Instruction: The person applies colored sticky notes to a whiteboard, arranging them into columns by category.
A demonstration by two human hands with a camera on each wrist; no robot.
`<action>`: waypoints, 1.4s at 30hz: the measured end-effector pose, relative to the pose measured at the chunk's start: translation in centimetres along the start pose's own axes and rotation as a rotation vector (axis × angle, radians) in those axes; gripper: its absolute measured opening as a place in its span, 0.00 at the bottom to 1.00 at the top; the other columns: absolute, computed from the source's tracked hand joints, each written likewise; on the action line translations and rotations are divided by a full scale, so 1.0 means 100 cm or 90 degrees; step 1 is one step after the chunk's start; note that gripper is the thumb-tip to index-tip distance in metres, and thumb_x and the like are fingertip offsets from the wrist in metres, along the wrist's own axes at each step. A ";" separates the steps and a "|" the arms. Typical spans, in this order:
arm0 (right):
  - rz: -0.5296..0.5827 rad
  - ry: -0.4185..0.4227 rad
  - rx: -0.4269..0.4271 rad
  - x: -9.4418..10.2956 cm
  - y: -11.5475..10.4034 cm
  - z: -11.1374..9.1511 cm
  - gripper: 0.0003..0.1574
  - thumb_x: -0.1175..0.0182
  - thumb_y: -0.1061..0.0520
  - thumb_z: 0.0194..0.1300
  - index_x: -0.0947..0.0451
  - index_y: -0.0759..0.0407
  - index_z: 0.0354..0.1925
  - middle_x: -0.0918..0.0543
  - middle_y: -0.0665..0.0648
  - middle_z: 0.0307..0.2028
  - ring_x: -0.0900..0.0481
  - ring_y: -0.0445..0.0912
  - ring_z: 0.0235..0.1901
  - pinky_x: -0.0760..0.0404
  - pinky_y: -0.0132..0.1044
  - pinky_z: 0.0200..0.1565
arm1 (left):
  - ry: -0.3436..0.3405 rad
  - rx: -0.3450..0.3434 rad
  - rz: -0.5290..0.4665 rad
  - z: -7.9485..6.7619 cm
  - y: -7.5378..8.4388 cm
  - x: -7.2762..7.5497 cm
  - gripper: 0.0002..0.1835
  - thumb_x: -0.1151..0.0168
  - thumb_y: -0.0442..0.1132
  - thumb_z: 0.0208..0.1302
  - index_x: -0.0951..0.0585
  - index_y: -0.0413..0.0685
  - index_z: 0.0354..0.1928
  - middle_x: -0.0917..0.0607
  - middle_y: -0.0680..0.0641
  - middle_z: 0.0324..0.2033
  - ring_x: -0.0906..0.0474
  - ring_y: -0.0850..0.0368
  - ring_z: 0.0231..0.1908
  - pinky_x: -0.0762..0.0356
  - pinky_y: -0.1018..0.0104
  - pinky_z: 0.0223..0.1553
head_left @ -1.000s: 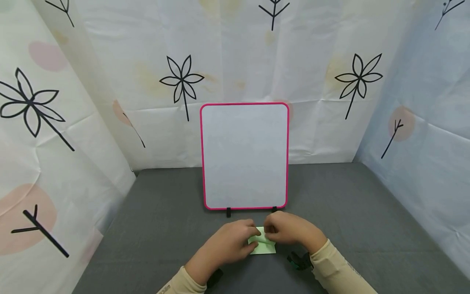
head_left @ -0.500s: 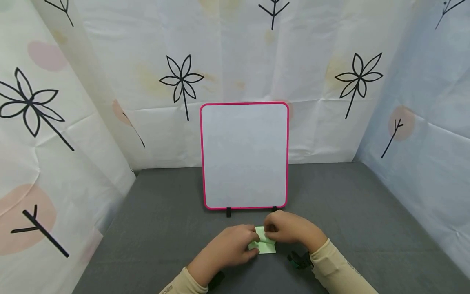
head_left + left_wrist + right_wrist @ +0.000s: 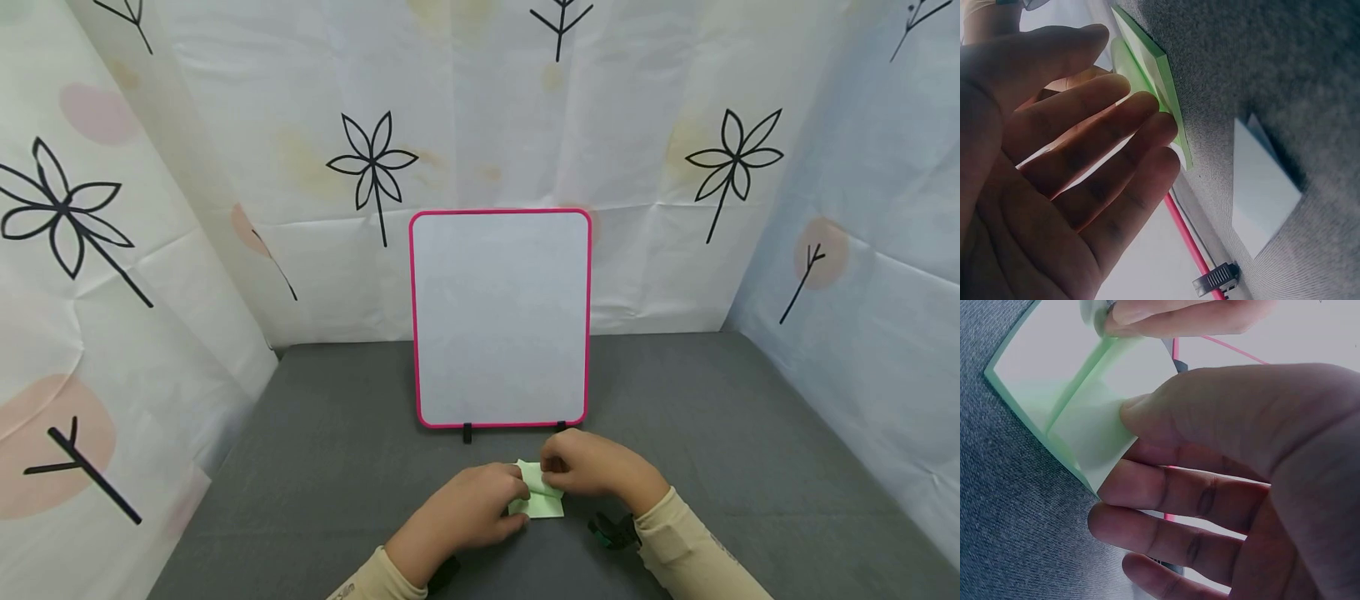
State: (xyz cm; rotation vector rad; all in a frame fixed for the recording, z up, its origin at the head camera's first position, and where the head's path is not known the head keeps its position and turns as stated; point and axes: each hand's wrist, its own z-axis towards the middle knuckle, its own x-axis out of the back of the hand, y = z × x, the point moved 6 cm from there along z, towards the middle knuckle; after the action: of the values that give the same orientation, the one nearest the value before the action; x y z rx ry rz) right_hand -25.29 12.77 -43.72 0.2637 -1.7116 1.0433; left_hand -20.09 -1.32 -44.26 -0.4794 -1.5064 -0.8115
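A pale green pad of sticky notes point(image 3: 547, 507) lies on the grey table in front of the whiteboard. Its top sheet point(image 3: 1094, 422) is bent upward, with a crease across it in the right wrist view. My right hand point(image 3: 596, 468) pinches that sheet's edge between thumb and index finger. From the other side my left hand point(image 3: 476, 504) reaches over the pad, fingers loosely bent with the tips at the paper. In the left wrist view the left fingers point(image 3: 1141, 144) lie beside the pad's edge; firm contact is hard to tell.
A white board with a pink frame point(image 3: 500, 317) stands upright behind the hands on small black feet point(image 3: 467, 433). In the left wrist view a folded pale paper point(image 3: 1263, 190) lies on the table. Patterned cloth walls point(image 3: 637, 125) enclose the back and sides.
My left hand has drawn back slightly toward me, uncovering more of the sheet's far left corner. The right hand keeps its hold almost in place.
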 end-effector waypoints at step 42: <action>0.018 0.027 -0.006 0.004 0.003 -0.004 0.17 0.36 0.65 0.70 0.25 0.50 0.25 0.32 0.40 0.21 0.37 0.30 0.23 0.33 0.27 0.28 | 0.028 -0.017 0.064 -0.001 0.007 -0.005 0.12 0.20 0.41 0.59 0.17 0.58 0.25 0.25 0.60 0.31 0.38 0.67 0.27 0.39 0.75 0.26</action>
State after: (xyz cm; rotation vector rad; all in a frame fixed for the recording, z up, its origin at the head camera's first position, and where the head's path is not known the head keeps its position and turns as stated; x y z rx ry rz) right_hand -25.39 13.42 -43.49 0.2104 -1.6850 1.0549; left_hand -19.43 -0.89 -44.65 -0.5492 -1.4214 -0.7596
